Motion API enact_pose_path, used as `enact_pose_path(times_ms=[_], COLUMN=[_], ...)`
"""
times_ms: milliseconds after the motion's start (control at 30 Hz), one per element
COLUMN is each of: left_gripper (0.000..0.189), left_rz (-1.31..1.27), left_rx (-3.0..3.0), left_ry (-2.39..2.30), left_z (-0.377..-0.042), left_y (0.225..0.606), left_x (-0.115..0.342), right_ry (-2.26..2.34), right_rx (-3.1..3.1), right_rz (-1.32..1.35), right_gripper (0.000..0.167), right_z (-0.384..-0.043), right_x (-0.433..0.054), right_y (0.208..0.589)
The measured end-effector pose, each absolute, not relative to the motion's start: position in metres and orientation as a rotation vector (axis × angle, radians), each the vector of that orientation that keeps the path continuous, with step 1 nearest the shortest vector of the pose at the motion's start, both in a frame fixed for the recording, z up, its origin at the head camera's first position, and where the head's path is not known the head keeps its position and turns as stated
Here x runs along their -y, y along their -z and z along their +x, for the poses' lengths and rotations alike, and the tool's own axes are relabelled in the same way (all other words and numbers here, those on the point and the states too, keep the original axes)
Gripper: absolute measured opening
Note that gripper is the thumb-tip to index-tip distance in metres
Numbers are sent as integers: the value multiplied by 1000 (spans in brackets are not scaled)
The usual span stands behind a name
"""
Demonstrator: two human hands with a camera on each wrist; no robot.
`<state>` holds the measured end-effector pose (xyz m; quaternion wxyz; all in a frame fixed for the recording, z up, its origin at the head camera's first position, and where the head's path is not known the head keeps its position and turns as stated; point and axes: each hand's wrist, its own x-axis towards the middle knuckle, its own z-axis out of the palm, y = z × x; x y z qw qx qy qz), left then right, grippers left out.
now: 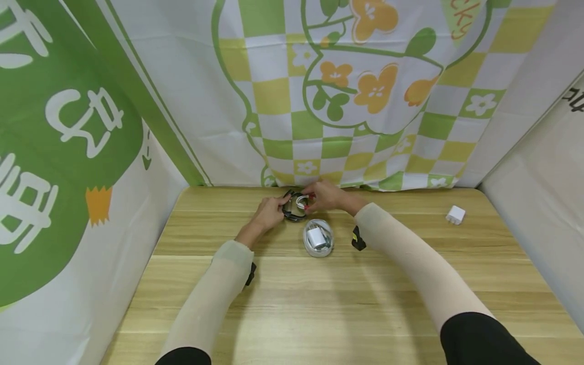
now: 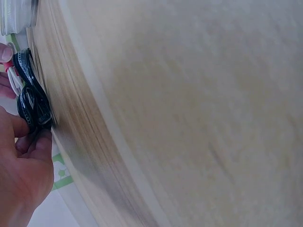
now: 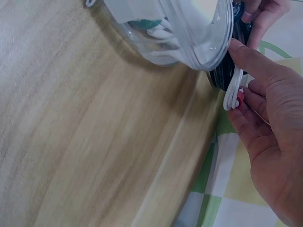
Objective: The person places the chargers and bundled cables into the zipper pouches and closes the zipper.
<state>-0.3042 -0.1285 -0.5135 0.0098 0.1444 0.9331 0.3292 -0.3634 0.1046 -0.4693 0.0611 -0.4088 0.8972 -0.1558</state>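
Near the back edge of the table, my left hand [image 1: 268, 214] pinches a coiled black cable [image 2: 34, 101] between thumb and fingers. My right hand [image 1: 326, 196] holds a small looped white cable [image 3: 231, 92] with a red piece [image 3: 240, 98] on it, right beside the black coil. Just in front of both hands stands a clear round container [image 1: 331, 244]. Inside it are a white charger plug [image 1: 316, 236] and what looks like white cable. The right wrist view shows this container close to my right fingertips.
Another white charger plug [image 1: 455, 214] lies on the wooden table [image 1: 410, 304] at the far right. A green and white patterned cloth [image 1: 274, 101] hangs along the back edge, with further printed cloth [image 1: 55, 284] on the left side.
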Motion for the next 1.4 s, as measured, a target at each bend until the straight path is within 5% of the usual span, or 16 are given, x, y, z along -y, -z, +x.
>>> enact_pose_path(times_ms=[1400], left_gripper=[62], left_rz=[423], left_rx=[-2871], left_ry=[-1076], left_z=[-306], left_y=[517], left_x=[129], right_ry=[602], right_rx=[-2669], right_rz=[-1166], right_gripper=[64], right_z=[-357], right_x=[-117], right_y=[469])
